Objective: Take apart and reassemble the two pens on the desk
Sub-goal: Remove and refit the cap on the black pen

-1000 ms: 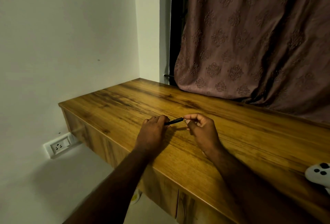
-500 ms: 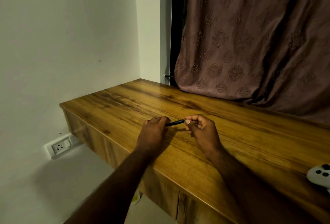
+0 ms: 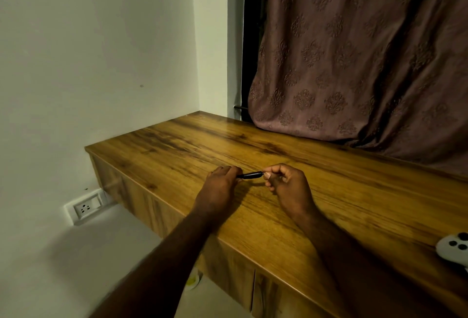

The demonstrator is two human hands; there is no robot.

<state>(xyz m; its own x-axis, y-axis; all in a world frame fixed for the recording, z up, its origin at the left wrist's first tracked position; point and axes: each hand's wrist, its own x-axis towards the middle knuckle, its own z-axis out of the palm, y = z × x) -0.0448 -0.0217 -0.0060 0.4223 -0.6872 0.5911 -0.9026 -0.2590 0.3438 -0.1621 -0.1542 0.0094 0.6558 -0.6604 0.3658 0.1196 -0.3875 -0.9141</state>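
The desk (image 3: 329, 203) is warm honey brown with darker wood-grain streaks, and the pen (image 3: 250, 174) at the centre is black. At one o'clock the curtain (image 3: 354, 51) is dusty mauve-brown, covered with a repeating floral motif in the same colour. The wall (image 3: 88, 64) at ten o'clock is plain off-white, the socket (image 3: 84, 207) at eight o'clock white, and the rounded gadget (image 3: 453, 249) at four o'clock white with black dots.

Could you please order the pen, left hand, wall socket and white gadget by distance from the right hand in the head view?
1. pen, held by the right hand.
2. left hand, at pen's other end.
3. wall socket, left; white gadget, right: too close to call.
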